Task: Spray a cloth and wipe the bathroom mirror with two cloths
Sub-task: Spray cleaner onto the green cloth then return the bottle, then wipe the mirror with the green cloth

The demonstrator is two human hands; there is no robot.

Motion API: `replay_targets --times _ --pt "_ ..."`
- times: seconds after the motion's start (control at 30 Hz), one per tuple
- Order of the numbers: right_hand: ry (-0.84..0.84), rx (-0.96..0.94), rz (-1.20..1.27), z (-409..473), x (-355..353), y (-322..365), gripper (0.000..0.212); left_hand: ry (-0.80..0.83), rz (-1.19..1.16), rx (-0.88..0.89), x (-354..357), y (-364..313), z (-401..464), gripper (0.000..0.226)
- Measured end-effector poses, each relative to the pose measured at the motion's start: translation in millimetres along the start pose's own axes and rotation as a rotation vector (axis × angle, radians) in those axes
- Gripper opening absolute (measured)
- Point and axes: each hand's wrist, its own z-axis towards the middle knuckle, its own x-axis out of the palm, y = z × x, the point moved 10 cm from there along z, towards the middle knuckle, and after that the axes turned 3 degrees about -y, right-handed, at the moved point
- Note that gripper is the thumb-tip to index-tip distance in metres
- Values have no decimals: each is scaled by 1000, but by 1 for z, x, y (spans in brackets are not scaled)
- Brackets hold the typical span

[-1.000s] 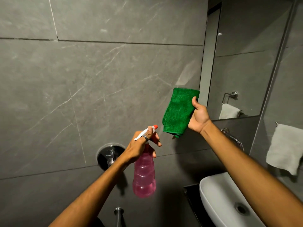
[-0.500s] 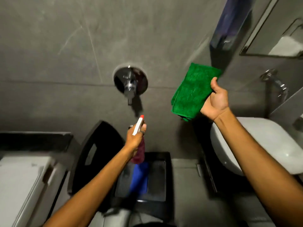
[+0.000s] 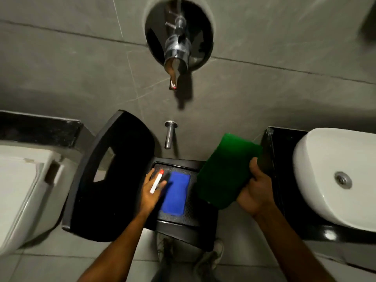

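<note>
My left hand (image 3: 149, 192) grips the spray bottle (image 3: 156, 183) from above; only its white trigger and red nozzle tip show, the pink body is hidden under the hand. It hangs low over the seat of a black plastic chair (image 3: 114, 180), just left of a folded blue cloth (image 3: 176, 193) lying on that seat. My right hand (image 3: 254, 192) holds a folded green cloth (image 3: 225, 171) over the chair's right side. The mirror is out of view.
A chrome wall tap (image 3: 176, 49) sticks out of the grey tiled wall above, with a small chrome spout (image 3: 169, 135) below it. A white toilet (image 3: 22, 190) stands at left. A white basin (image 3: 335, 176) on a black counter stands at right.
The view tilted down from the mirror to the chair. My left hand lowered the spray bottle to the chair seat. My right hand brought the green cloth down with it.
</note>
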Motion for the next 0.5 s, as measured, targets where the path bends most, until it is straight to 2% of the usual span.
replay_targets --times 0.1,0.2,0.27,0.33,0.4,0.5 --pt "-15 24 -18 13 -11 -20 57 7 -20 -28 3 23 16 50" --pt "-24 40 -27 22 -15 -30 56 -23 11 16 -2 27 26 58" --pt "-29 55 -17 25 -15 -34 56 -33 21 1 -8 33 28 75" --pt "-34 57 -12 25 -13 -35 56 -19 -12 -88 -14 39 22 98" --pt "-25 48 -8 23 -8 -31 55 13 -9 -109 -18 38 12 111" --pt "-8 34 -15 14 0 -20 58 21 60 -29 -26 19 -6 105"
